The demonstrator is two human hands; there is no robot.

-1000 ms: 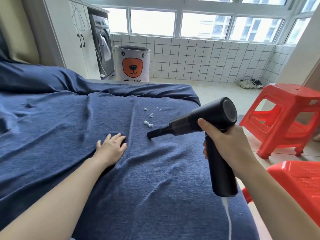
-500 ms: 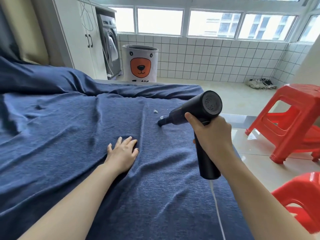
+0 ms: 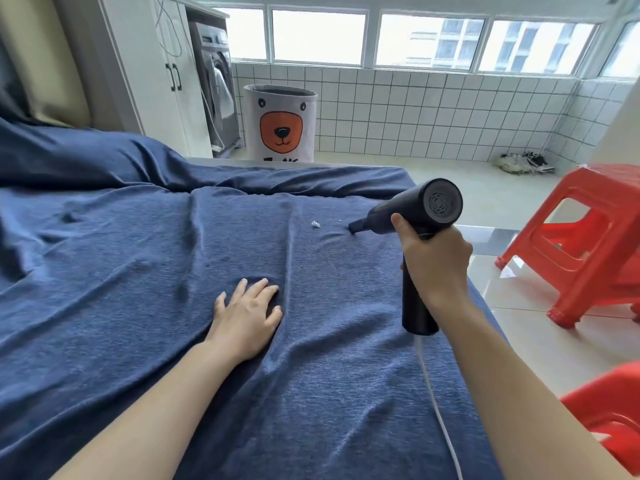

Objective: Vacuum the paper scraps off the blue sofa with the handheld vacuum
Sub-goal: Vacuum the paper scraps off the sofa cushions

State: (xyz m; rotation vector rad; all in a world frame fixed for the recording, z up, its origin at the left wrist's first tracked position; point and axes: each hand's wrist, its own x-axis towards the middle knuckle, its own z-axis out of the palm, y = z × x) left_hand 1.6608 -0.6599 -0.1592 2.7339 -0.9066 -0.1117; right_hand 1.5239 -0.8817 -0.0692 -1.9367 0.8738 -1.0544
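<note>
Head view: the right hand (image 3: pixel 437 268) wraps its fingers around the handle of the black handheld vacuum (image 3: pixel 417 216), thumb lying up along the body. The vacuum's narrow nozzle tip touches the blue sofa (image 3: pixel 138 271) cover near its far right edge, and a white cord (image 3: pixel 438 410) hangs from the bottom of the handle. One white paper scrap (image 3: pixel 315 223) lies on the fabric just left of the nozzle, apart from it. The left hand (image 3: pixel 247 315) rests flat on the cover, fingers spread and straight, well in front of the scrap. Beyond the sofa stand a bear-faced laundry basket (image 3: pixel 280 124) and a washing machine (image 3: pixel 216 95); a red plastic stool (image 3: pixel 585 244) stands on the tiled floor at right.
</note>
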